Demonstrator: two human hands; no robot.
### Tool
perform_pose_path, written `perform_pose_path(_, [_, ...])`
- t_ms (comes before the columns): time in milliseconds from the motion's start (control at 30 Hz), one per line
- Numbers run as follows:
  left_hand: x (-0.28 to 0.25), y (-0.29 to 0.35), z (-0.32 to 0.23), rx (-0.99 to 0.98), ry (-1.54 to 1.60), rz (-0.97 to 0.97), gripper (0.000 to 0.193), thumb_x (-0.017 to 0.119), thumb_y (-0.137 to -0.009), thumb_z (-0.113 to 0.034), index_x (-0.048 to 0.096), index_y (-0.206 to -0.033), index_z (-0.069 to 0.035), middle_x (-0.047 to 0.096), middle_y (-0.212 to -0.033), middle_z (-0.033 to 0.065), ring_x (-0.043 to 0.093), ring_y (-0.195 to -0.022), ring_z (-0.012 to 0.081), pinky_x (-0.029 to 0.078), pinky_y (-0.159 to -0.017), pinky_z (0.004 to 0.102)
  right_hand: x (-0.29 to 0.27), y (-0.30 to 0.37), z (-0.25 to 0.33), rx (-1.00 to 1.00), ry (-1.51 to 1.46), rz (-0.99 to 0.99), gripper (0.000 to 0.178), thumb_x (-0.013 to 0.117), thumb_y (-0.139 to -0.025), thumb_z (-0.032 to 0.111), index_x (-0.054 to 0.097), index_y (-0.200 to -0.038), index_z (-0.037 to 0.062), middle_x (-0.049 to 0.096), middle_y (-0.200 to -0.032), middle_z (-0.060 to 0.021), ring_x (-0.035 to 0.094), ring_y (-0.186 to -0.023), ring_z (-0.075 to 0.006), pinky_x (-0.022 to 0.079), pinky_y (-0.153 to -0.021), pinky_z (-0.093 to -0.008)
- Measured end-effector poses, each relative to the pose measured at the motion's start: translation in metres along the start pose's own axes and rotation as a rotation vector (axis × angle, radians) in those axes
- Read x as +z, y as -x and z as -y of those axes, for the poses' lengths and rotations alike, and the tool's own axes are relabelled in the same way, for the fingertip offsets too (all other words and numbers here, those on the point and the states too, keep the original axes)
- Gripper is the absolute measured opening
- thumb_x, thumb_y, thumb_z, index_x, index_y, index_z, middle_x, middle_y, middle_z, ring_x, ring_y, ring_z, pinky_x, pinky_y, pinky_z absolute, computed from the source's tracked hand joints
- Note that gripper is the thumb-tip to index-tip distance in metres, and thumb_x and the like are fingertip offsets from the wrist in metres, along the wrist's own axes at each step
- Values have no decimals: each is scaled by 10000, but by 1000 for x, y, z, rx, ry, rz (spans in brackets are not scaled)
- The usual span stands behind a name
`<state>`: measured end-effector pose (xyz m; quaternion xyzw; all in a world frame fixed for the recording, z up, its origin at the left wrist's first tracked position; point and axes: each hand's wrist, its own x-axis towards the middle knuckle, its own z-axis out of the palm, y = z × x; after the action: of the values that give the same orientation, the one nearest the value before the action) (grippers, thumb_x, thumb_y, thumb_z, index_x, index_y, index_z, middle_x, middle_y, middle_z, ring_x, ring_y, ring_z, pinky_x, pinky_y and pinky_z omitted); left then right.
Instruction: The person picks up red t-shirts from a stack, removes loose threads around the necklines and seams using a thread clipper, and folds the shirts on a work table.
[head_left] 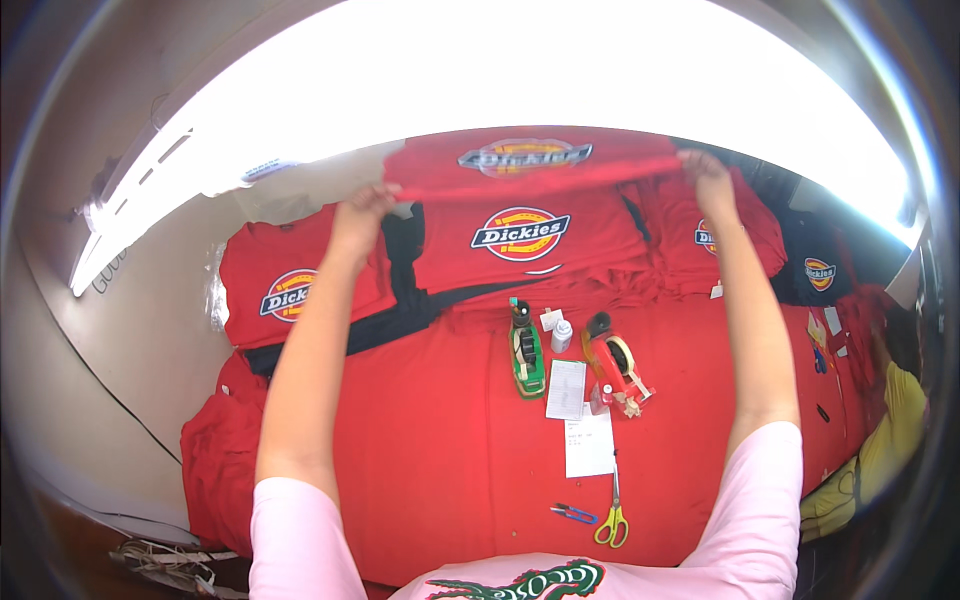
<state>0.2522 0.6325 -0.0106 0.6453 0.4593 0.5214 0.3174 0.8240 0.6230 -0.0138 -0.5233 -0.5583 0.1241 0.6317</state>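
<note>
Both my arms reach out to the far side of the red-covered table, holding up a red T-shirt (pixel 430 165) with a printed badge that is blurred by motion. My left hand (pixel 370 200) is closed on its left corner, and my right hand (pixel 704 168) grips the right corner. Stretched between them, the shirt hangs over a red shirt (pixel 440 240) lying flat with the same kind of badge. Folded red shirts (pixel 265 255) lie to the left on dark cloth, and another red shirt (pixel 665 215) sits to the right.
On the red cloth (pixel 420 450) stand a green label gun (pixel 527 360), a red tape dispenser (pixel 617 362), a white bottle (pixel 562 336) and papers (pixel 588 440). Nearer lie yellow-handled scissors (pixel 612 522) and blue thread snips (pixel 575 514). A person in yellow (pixel 890 430) is at the right; a bright lamp (pixel 560 70) hangs above.
</note>
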Motion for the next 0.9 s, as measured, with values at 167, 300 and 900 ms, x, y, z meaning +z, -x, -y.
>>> perform_pose_path(167, [33,50,130,-184,-284,211,263,774,-875,-118,719,-1115,-27,729,-1105,94,662,-1069,204,517,-957,355,0,64,-91,437,-53,126,252,530,-1010,109,704,-1180,48,734,-1108,-51,668,-887,-133,523,-722,-293])
perform_pose_path(300, [-7,195,188,-62,-585,185,258,787,-817,-115,730,-1065,-76,672,-1252,186,591,-1262,343,472,-1048,426,75,204,46,709,-433,456,693,483,-1044,591,628,-1318,-29,713,-1253,-169,687,-1151,-267,533,-962,-412])
perform_pose_path(900, [-234,497,180,-280,-1114,-431,489,789,-814,-137,600,-1265,-122,443,-1540,153,326,-1498,393,242,-1225,560,160,455,455,544,-2182,1485,1350,584,-836,829,286,-1350,-383,397,-1311,-605,547,-1255,-600,497,-1056,-499])
